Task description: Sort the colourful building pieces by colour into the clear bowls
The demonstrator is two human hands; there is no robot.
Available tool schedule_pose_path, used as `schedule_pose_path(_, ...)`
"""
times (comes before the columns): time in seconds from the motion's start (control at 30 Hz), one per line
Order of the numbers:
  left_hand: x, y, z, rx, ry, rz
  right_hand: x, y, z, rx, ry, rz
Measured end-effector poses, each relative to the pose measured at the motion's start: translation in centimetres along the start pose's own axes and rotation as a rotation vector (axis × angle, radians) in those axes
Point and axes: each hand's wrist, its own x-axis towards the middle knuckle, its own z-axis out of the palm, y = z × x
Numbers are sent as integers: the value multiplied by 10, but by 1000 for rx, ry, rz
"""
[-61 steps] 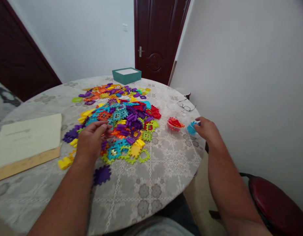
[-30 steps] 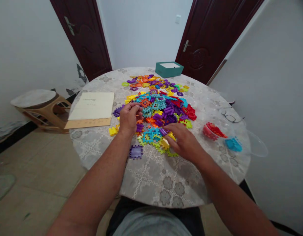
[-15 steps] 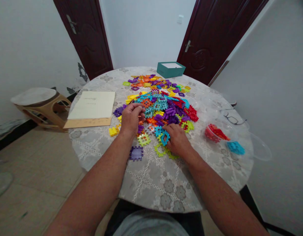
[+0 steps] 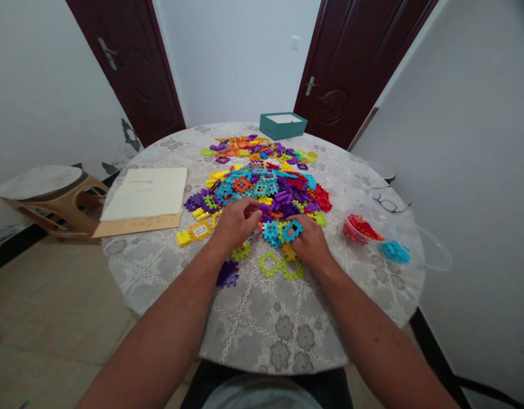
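Observation:
A heap of coloured plastic interlocking tiles lies in the middle of the round table. My left hand rests at the heap's near edge, fingers curled down onto orange and red tiles; what they grip is hidden. My right hand is just to its right, its fingertips pinching a blue tile that touches another blue tile. Two green frame tiles lie on the cloth between my wrists. A purple tile sits by my left forearm.
A second, smaller heap of tiles and a teal box lie at the far side. A paper folder is at the left. Right: a bowl of red tiles, blue tiles in a clear dish, glasses. A stool stands beside the table.
My right hand came back from the blue dish to the heap and closed on a blue tile. My left hand slid down to the heap's near edge, close to the right hand.

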Motion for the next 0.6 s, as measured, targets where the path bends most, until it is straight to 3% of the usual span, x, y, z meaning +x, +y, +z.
schedule_pose_path(0.1,-7,5,7,156,-132,148,1,-1,-1,-21,35,32)
schedule_pose_path(0.3,-18,10,23,138,-397,320,1,-13,6,-131,51,81)
schedule_pose_path(0.6,-13,5,28,35,-390,276,5,-21,9,-152,134,149)
